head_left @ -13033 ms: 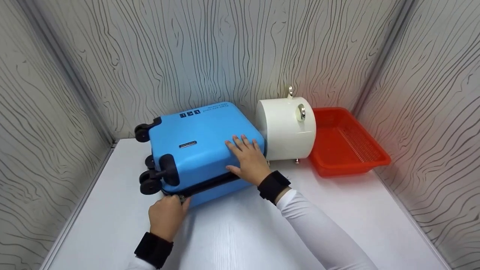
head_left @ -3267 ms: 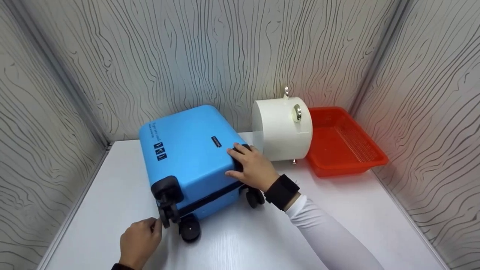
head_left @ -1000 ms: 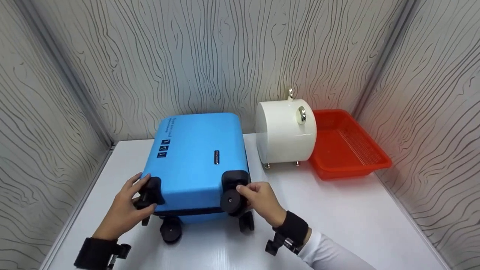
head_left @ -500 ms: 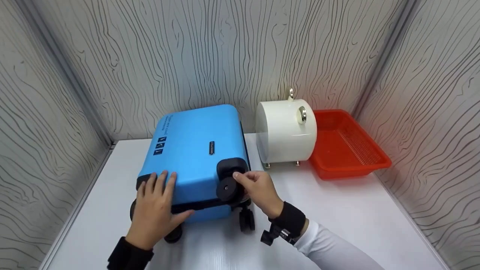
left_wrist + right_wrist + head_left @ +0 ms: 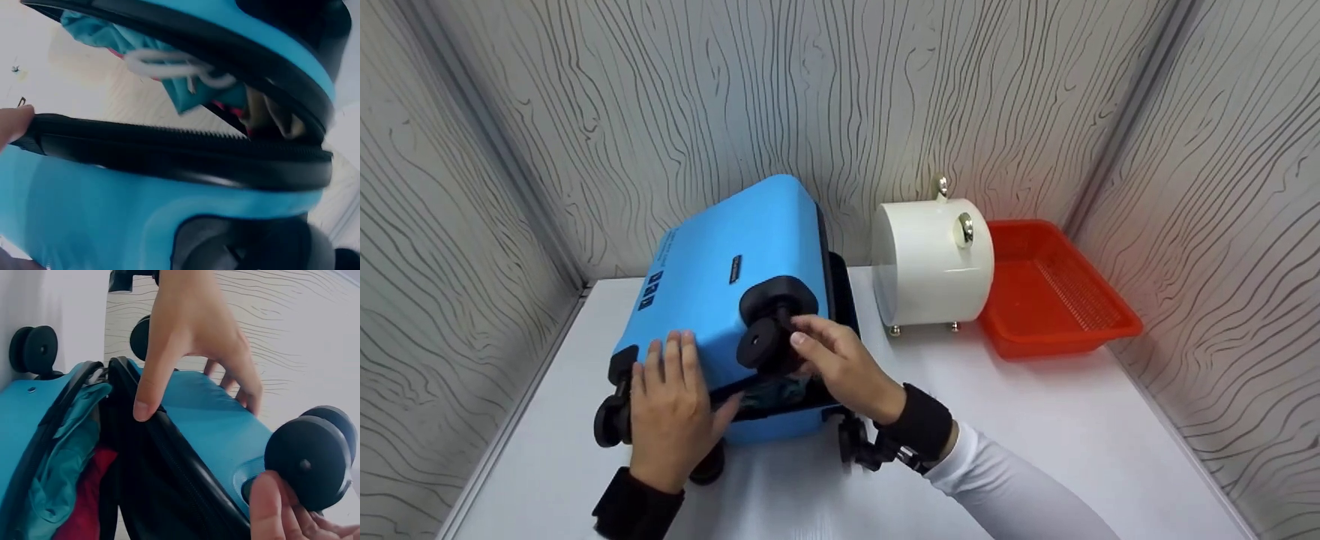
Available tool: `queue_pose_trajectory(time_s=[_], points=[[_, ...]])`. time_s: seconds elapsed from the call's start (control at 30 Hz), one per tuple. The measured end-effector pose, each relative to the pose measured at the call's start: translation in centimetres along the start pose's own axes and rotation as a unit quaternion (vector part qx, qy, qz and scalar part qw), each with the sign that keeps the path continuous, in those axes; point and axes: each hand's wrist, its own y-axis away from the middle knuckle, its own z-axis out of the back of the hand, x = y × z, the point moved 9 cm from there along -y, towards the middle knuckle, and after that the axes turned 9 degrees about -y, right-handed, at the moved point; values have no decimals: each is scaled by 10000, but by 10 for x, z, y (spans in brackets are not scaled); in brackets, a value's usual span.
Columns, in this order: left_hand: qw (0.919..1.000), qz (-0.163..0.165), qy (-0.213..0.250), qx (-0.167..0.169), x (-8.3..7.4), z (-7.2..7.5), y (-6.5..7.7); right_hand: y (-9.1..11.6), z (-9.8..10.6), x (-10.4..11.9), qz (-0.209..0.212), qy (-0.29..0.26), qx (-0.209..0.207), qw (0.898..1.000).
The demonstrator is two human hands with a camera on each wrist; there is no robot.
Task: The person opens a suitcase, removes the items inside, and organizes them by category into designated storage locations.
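Observation:
The blue hard-shell suitcase (image 5: 705,247) lies on the table, its lid tilted up on the right with a gap along the zipped seam. My right hand (image 5: 847,375) holds the lid by a black caster wheel (image 5: 761,345) at the near right corner. Spread over the lid's near left edge, my left hand (image 5: 671,420) has its fingers on the outer shell. In the right wrist view its thumb rests on the black zipper rim (image 5: 183,472). Teal clothing (image 5: 62,478) and a red cloth (image 5: 90,495) show inside; a white cord (image 5: 169,64) appears in the left wrist view.
Right of the suitcase stands a cream drum-shaped container (image 5: 937,262) with shiny metal handles and small feet. A red plastic basket (image 5: 1065,334) sits beside it. Wood-grain patterned panels (image 5: 780,97) enclose the white table (image 5: 997,420) at the back and sides.
The suitcase, turned wheels-toward-me earlier, now has its lid lifted on the right by my right hand, opening the seam. My left hand has moved from the left wheel onto the lid's edge.

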Motion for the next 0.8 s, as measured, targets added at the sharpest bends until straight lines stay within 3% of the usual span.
queue_pose_trajectory(time_s=[0.13, 0.23, 0.4, 0.47, 0.53, 0.63, 0.73, 0.8], points=[[9993, 33, -115, -346, 7, 2, -1, 1, -8, 2, 47, 249, 396, 9989], [9989, 115, -97, -452, 13, 3, -1, 3, -7, 3, 235, 276, 411, 9985], [9966, 616, 374, -393, 36, 3, -4, 5, 12, -7, 655, 148, -340, 9972], [9925, 913, 692, -436, 49, 4, -4, 6, 21, -20, 677, 485, -616, 9946], [9867, 1215, 963, -490, 61, 6, -2, 5, 26, -37, 633, 1058, -627, 9904], [9772, 1657, 1221, -517, 77, 6, 3, 5, 25, -63, 534, 2331, -333, 9704], [9662, 2132, 1405, -348, 94, 3, 10, 7, 18, -87, 449, 3533, 76, 9344], [9535, 2534, 1631, -96, 107, -1, 15, 9, 14, -99, 420, 4179, 259, 9072]])
